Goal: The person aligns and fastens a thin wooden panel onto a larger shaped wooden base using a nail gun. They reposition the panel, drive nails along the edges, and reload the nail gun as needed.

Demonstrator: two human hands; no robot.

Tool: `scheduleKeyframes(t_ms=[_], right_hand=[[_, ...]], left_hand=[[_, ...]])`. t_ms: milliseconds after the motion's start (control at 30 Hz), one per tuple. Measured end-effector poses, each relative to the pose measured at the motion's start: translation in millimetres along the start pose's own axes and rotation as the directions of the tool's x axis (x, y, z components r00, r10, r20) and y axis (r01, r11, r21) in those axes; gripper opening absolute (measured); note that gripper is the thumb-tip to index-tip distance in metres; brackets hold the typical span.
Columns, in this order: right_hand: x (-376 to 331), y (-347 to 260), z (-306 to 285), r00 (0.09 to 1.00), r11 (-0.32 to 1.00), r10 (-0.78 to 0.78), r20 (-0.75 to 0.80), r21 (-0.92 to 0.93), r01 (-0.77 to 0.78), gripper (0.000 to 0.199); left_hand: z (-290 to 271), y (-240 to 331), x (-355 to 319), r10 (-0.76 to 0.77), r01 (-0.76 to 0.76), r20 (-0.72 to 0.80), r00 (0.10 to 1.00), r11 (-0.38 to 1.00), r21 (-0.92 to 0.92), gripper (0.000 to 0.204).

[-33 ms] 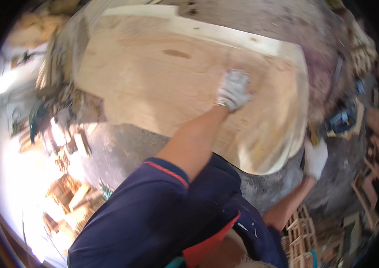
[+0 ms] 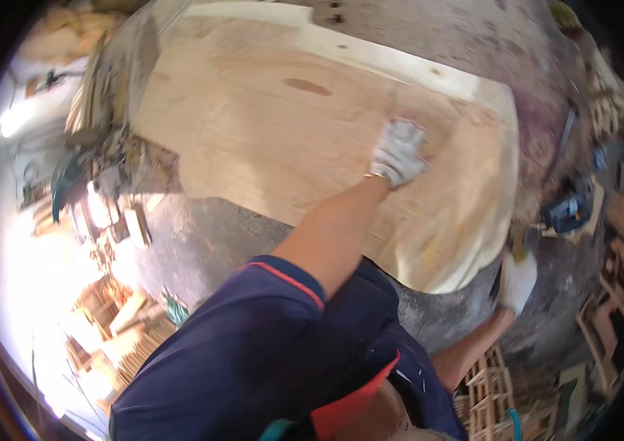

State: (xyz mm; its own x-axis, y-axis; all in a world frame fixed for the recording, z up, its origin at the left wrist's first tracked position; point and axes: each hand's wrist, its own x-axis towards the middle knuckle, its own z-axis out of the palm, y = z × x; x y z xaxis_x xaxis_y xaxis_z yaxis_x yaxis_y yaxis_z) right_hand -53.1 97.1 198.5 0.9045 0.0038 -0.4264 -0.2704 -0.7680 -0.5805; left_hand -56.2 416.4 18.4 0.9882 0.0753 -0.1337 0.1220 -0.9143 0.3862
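Observation:
A large, shaped plywood sheet [image 2: 253, 125] lies on the worktable, with a dark oval patch in its grain. Along its far edge shows a paler sheet or strip [image 2: 400, 62]. My left hand [image 2: 400, 151], in a white knit glove, rests flat on the plywood right of its middle, fingers spread, holding nothing. Beyond the board's near right corner is my right hand [image 2: 519, 281], gloved too. Its fingers are curled around something small and yellowish-brown [image 2: 520, 246], whose kind I cannot make out.
A dark blue power tool [image 2: 568, 213] sits right of the board, past my right hand. Wooden frames [image 2: 492, 386] and offcuts crowd the lower right. Stacked wood pieces [image 2: 124, 312] and a dark green machine [image 2: 66, 180] stand at left. A long dark rod [image 2: 563, 140] lies at far right.
The whole view has shifted slightly, so the board and my left hand appear a little further right. Against the board, my left hand keeps nearly the same place.

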Motion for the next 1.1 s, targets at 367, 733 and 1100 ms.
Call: scheduleKeyframes(t_ms=[367,733,1100], right_hand=[[-57,-58,84,0.927,0.877,0.362,-0.092,0.372,-0.305,0.023],[138,-126,150,0.981,0.891,0.129,-0.142,0.451,-0.052,0.025],[153,-131,162,0.980,0.951,0.120,-0.156,0.303,-0.068,0.022]], left_hand=[[-21,0,9,0.026,-0.025,0.056,0.998,1.000,-0.015,0.101],[-12,-10,12,0.032,-0.033,0.059,0.998,0.999,0.010,0.103],[-15,-12,12,0.024,-0.023,0.158,0.987,1.000,-0.011,0.095]])
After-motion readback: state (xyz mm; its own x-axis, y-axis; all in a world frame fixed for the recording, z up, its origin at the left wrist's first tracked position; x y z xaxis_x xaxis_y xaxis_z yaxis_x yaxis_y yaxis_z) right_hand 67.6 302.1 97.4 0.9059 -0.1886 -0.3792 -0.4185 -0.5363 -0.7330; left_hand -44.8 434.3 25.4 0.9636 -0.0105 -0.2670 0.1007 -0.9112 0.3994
